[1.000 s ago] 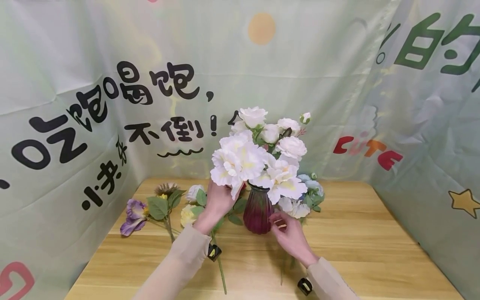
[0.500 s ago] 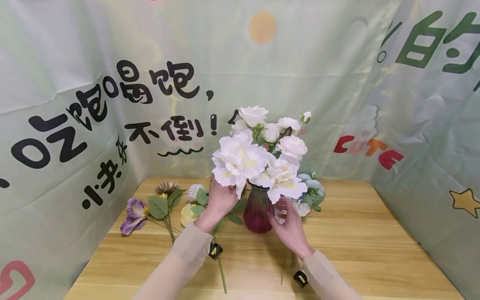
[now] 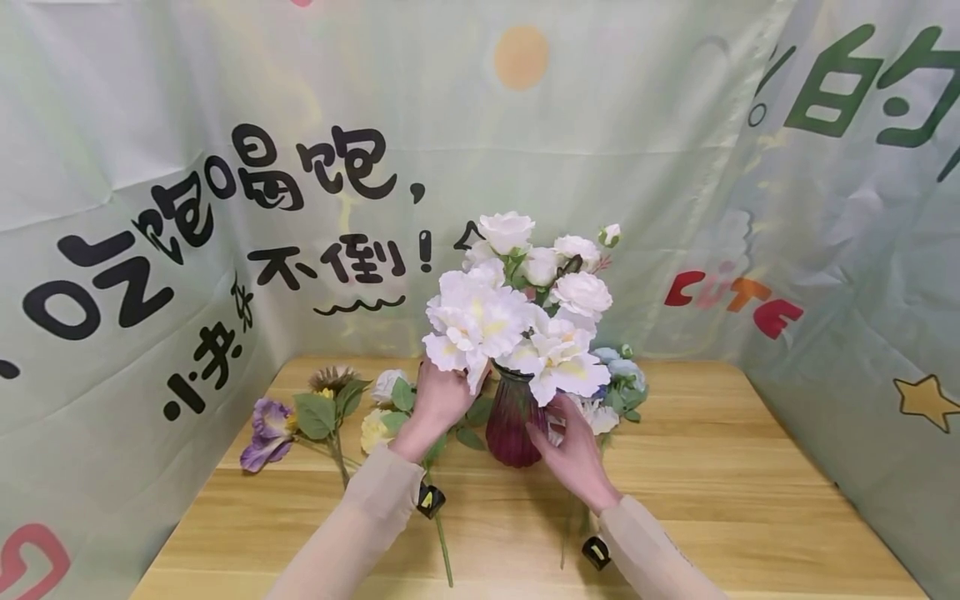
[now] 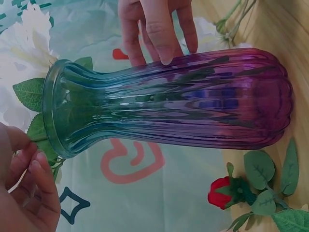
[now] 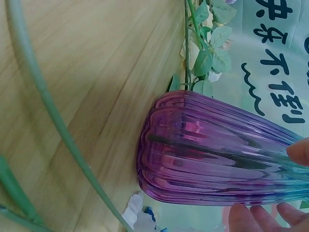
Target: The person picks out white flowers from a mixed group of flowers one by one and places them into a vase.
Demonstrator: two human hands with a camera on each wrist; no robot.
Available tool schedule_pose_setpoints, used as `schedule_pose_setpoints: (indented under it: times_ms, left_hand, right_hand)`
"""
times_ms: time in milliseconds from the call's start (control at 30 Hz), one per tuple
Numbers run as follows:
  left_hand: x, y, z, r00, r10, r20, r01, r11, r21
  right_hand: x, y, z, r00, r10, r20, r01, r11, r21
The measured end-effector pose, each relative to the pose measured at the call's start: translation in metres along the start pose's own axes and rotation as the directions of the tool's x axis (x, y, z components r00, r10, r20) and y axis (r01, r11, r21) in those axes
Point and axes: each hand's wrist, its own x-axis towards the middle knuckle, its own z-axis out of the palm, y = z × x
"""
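A ribbed glass vase point(image 3: 514, 429), green at the neck and purple at the base, stands upright on the table. White artificial flowers point(image 3: 480, 321) rise from its mouth, and their stems show through the glass in the wrist views. Beside the rim, my left hand point(image 4: 29, 188) pinches a green leaf point(image 4: 41, 133) of a white flower; in the head view, petals partly cover that hand. My right hand point(image 3: 573, 454) holds the vase body from the right. In the right wrist view its thumb point(image 5: 299, 151) and fingers point(image 5: 244, 218) lie around the glass.
Purple point(image 3: 267, 433), brown point(image 3: 333, 379) and yellow point(image 3: 375, 429) flowers lie on the left of the wooden table point(image 3: 712, 467). A red rose point(image 4: 220, 193) lies near the vase. Blue flowers point(image 3: 626, 372) and a white one point(image 3: 600, 415) lie to its right. Printed cloth point(image 3: 637, 108) encloses the table.
My right hand has shifted slightly up and left, from beside the vase's lower part to a hold on its body. My left hand and the flowers have barely moved.
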Motion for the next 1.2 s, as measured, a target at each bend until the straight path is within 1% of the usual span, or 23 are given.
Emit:
schedule_pose_setpoints:
  times_ms: [167, 233, 333, 400, 467, 500, 567, 633, 700, 733, 800, 933, 1000, 1100, 1200]
  left_hand:
    - [-0.0007, -0.0009, 0.0014, 0.998, 0.061, -0.027, -0.06, 0.997, 0.039]
    - [-0.0006, -0.0007, 0.0015, 0.998, 0.054, -0.034, -0.054, 0.998, 0.026]
    - [0.0003, -0.0021, 0.003, 0.991, 0.12, -0.051, -0.116, 0.99, 0.079]
    - [0.0004, -0.0031, 0.0043, 0.99, 0.137, -0.04, -0.132, 0.986, 0.104]
    - [0.0008, -0.0033, 0.005, 0.989, 0.144, -0.026, -0.14, 0.982, 0.127]
    - [0.001, -0.003, 0.0051, 0.993, 0.119, -0.011, -0.117, 0.987, 0.111]
    - [0.0009, -0.002, 0.0049, 0.999, 0.043, 0.02, -0.044, 0.998, 0.051]
    - [0.0014, -0.0003, 0.0032, 0.998, -0.035, 0.045, 0.036, 0.999, -0.017]
    - [0.0014, -0.0005, 0.0029, 0.995, -0.076, 0.059, 0.08, 0.994, -0.068]
    - [0.0015, -0.001, 0.0029, 0.995, -0.081, 0.059, 0.086, 0.992, -0.087]
    - [0.0022, -0.0026, 0.0033, 0.997, -0.059, 0.046, 0.063, 0.994, -0.091]
    - [0.0034, -0.007, 0.0062, 1.0, 0.011, -0.021, -0.012, 0.998, -0.064]
    - [0.0032, -0.0084, 0.0074, 0.998, 0.028, -0.049, -0.03, 0.998, -0.048]
    - [0.0015, -0.0085, 0.0087, 0.998, 0.032, -0.059, -0.034, 0.999, -0.028]
    - [-0.0005, -0.0071, 0.0093, 0.999, 0.009, -0.048, -0.011, 0.999, -0.035]
  right_hand:
    - [0.0001, 0.0008, 0.0001, 1.0, -0.011, -0.003, 0.011, 1.0, 0.009]
    - [-0.0003, -0.0036, -0.0008, 1.0, -0.014, -0.005, 0.014, 1.0, 0.015]
    - [-0.0001, -0.003, -0.0008, 1.0, -0.019, -0.007, 0.019, 1.0, 0.017]
    - [-0.0001, -0.0029, -0.0006, 1.0, -0.017, -0.006, 0.017, 1.0, 0.02]
    - [0.0003, 0.002, 0.0005, 1.0, -0.014, -0.005, 0.014, 1.0, 0.02]
    - [0.0002, 0.0021, 0.0006, 1.0, -0.013, -0.003, 0.013, 1.0, 0.021]
    - [-0.0003, 0.0022, 0.0007, 1.0, -0.012, -0.001, 0.012, 1.0, 0.025]
    - [-0.0013, 0.0022, 0.0004, 1.0, -0.017, 0.001, 0.017, 1.0, 0.025]
    - [-0.0018, 0.0029, 0.0005, 1.0, -0.021, 0.001, 0.021, 1.0, 0.019]
    - [-0.0021, 0.0033, 0.0004, 1.0, -0.021, 0.0, 0.021, 1.0, 0.017]
    - [-0.0025, 0.0035, 0.0003, 1.0, -0.021, -0.001, 0.021, 1.0, 0.013]
    - [-0.0026, 0.0035, 0.0003, 1.0, -0.023, 0.001, 0.023, 0.999, 0.026]
    - [-0.0028, 0.0036, 0.0004, 1.0, -0.03, -0.001, 0.03, 0.999, 0.039]
    - [-0.0033, 0.0047, 0.0008, 0.999, -0.034, -0.005, 0.034, 0.998, 0.047]
    - [-0.0037, 0.0058, 0.001, 0.999, -0.036, -0.012, 0.036, 0.998, 0.043]
